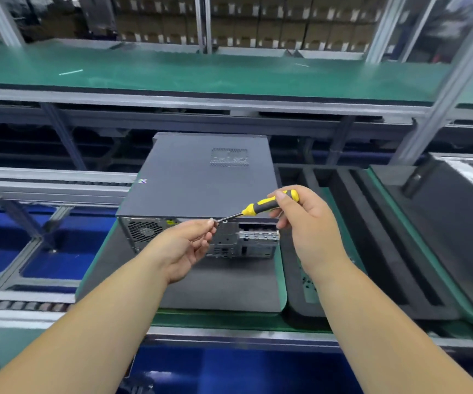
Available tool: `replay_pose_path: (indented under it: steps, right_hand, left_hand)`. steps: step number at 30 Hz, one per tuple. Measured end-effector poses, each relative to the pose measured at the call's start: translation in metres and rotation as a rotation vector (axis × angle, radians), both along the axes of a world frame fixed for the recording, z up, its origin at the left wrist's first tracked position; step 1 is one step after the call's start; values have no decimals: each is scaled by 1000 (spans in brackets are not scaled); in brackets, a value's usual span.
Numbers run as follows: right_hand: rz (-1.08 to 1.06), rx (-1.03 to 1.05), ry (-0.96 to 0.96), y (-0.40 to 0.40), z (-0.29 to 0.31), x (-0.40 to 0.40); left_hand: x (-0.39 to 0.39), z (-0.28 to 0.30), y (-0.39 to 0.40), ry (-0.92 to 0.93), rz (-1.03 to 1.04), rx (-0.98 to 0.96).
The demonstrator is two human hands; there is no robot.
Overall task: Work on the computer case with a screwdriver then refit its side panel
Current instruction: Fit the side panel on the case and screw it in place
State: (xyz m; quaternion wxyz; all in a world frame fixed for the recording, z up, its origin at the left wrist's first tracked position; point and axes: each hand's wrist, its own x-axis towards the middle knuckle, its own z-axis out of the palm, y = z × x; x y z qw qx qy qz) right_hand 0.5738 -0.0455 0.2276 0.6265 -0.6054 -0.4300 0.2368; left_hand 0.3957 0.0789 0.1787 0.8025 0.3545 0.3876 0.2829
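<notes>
Head view: I am lining the screwdriver (269, 205) up at the computer case (201, 189) on the worktop (229, 318).
Right hand (306, 220) is gripping the handle, left hand (187, 245) pinching the tip; a loose pinch is risking a slip off the rear edge.

no readable text, small bright sticker on computer case (201, 183) too blurred to read

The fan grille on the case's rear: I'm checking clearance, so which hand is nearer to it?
Left. The left hand hovers just right of the fan grille, fingers pinching the screwdriver tip. The right hand grips the handle farther right, past the rear panel's middle.
</notes>
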Motion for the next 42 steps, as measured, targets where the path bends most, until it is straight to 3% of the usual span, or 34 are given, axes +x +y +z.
replay_pose_path:
  steps: [11, 18, 22, 27, 29, 32, 36, 39, 42]
  right_hand:
    - [-106, -46, 31, -31, 0, 35]
    - [-84, -311, -69, -34, -3, 33]
    - [-45, -496, -209, -34, -15, 12]
    - [-176, -542, -83, -33, -35, -7]
    - [-238, -590, -62, -34, -41, -9]
    - [-318, -641, -30, -36, -51, -11]
    - [-356, -688, 71, -36, -60, -16]
    - [-361, -703, 108, -34, -64, -21]
    - [-370, -707, 81, -29, -65, -24]
  left_hand:
    - [43, 11, -6, 153, -173, 254]
    - [55, 16, 14, 46, -121, 297]
    - [66, 13, 21, 42, -197, 329]
    - [88, 3, 25, 147, -357, 423]
    - [95, -4, 28, 305, -395, 613]
    - [100, -9, 41, 539, -397, 1119]
    - [110, -10, 67, 545, -658, 1661]
    - [121, -16, 76, 548, -855, 1822]
    - [128, -26, 80, 561, -922, 1813]
